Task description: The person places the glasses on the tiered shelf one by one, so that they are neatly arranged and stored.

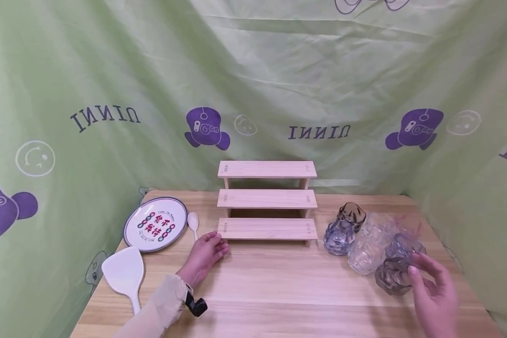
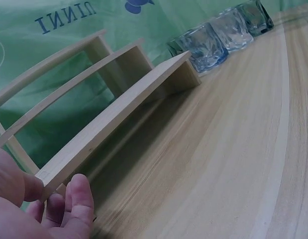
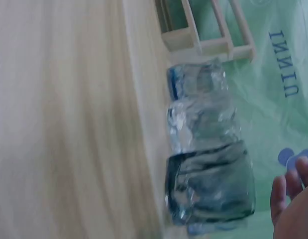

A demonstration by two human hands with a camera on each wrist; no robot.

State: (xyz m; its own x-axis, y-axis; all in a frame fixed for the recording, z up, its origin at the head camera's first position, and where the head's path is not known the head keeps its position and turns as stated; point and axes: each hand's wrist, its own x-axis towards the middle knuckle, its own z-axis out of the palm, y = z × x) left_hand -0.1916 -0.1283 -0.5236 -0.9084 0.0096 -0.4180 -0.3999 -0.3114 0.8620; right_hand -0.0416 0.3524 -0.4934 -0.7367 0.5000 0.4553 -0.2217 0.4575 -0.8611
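Note:
A three-step wooden rack (image 1: 267,228) stands at the middle of the table's back. My left hand (image 1: 203,257) pinches the left end of its lowest board; in the left wrist view the thumb and fingers of this hand (image 2: 59,204) lie around the corner of the board (image 2: 114,117). Several faceted glasses, clear, bluish (image 1: 339,238) and smoky, are grouped to the right of the rack. Beside the nearest smoky glass (image 1: 393,277) is my right hand (image 1: 437,295), fingers loosely bent. The right wrist view has this hand (image 3: 295,199) apart from the dark glass (image 3: 211,184), holding nothing.
At the left lie a round plate (image 1: 155,224) with red lettering, a small white spoon (image 1: 193,221) and a white spatula (image 1: 124,272). A green printed cloth (image 1: 253,84) hangs behind and along both sides of the wooden table (image 1: 279,291).

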